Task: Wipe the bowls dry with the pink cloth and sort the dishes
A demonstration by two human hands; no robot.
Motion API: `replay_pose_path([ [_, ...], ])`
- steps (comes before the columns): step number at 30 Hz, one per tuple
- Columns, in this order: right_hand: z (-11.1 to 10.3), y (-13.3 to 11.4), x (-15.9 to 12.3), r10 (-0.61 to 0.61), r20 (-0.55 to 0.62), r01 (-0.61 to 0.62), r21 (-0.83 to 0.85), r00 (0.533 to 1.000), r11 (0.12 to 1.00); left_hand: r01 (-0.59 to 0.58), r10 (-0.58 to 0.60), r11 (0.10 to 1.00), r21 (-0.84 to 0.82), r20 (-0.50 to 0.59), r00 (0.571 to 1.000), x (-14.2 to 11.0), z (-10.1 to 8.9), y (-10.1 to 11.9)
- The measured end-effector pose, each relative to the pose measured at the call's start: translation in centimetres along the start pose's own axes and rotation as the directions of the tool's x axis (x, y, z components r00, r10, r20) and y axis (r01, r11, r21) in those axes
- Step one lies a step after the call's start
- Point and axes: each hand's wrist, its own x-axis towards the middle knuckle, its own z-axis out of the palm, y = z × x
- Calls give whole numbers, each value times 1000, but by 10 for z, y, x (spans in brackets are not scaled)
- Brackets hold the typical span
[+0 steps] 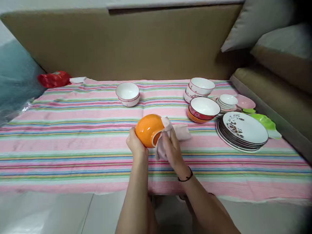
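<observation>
An orange bowl (148,129) is tipped on its side above the striped cloth, its foot ring turned toward me and to the right. My left hand (136,143) grips it by the left side, fingers closed around the rim. In my right hand (172,148) is a pale pink cloth (161,151), pressed against the bowl's foot and right side. Part of that cloth trails off to the right behind my hand. The inside of the bowl is hidden from view.
Two stacked white bowls (127,92) stand at the back middle. To the right are more white bowls (201,85), a red bowl (204,109) on an orange one, small dishes (227,100), stacked plates (245,128) and a green leaf-shaped dish (264,123). A red package (55,79) lies far left.
</observation>
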Motion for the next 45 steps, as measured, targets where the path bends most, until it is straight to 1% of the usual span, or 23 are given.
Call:
replay_pose_path([
  [3,-2,-3,-2,-195,76,204,-136,978,969,-39,39,998,45,14,999,-3,1,0],
  [4,-2,-5,-3,-250,110,267,-184,962,946,-48,46,997,60,25,999,-3,1,0],
  [6,-4,-8,-2,-351,203,398,-287,914,871,-60,55,994,92,61,997,-5,1,1],
  [8,-5,-10,-1,-403,269,480,-365,875,798,-50,40,993,107,93,995,-6,1,0],
  [10,-6,-11,0,-414,292,503,-397,862,767,-50,38,993,107,116,993,-6,0,-1],
  [12,-7,-11,2,-402,277,483,-372,873,792,-84,70,991,103,133,989,-7,1,-3],
  [14,-7,-10,4,-363,219,417,-307,906,855,-109,93,988,105,152,984,-8,1,-5],
  [16,-8,-8,5,-271,115,290,-202,956,936,-88,73,992,95,151,986,-11,2,-5],
  [18,-10,-7,7,-109,15,109,-45,994,993,-44,36,997,62,126,991,-14,3,-5],
  [19,-11,-6,8,-6,-14,6,42,1000,999,-28,24,999,41,110,994,-15,3,-4],
  [21,-12,-6,9,175,-15,-170,180,984,969,-23,21,1000,19,94,995,-16,3,-4],
  [22,-13,-6,9,228,-5,-221,218,974,951,-35,32,999,23,95,995,-16,3,-4],
  [23,-13,-6,9,249,3,-242,235,969,941,-56,52,998,36,103,993,-16,3,-4],
  [24,-14,-6,9,238,3,-233,230,971,945,-80,74,995,53,113,991,-15,3,-4],
  [25,-13,-7,8,202,-3,-198,204,979,959,-100,91,993,68,125,988,-15,3,-5],
  [26,-13,-8,7,149,-7,-146,158,989,977,-108,97,991,78,132,986,-15,2,-6],
  [28,-13,-9,5,11,13,-11,11,1000,1000,-93,81,992,86,134,988,-15,2,-6],
  [30,-14,-12,3,-134,67,141,-131,989,981,-69,57,994,90,129,990,-15,2,-6],
  [31,-15,-13,2,-191,99,205,-171,977,964,-64,52,994,92,127,991,-16,2,-5],
  [33,-17,-14,2,-259,137,281,-177,956,943,-63,52,995,82,128,990,-16,3,-4],
  [35,-18,-14,3,-273,131,287,-106,953,952,-59,51,996,60,135,990,-16,4,-4],
  [39,-17,-12,3,-216,30,214,43,976,976,-70,60,995,65,142,988,-16,3,-4],
  [45,-16,-12,4,-146,-38,148,66,989,987,-94,82,993,70,155,984,-14,2,-8],
])
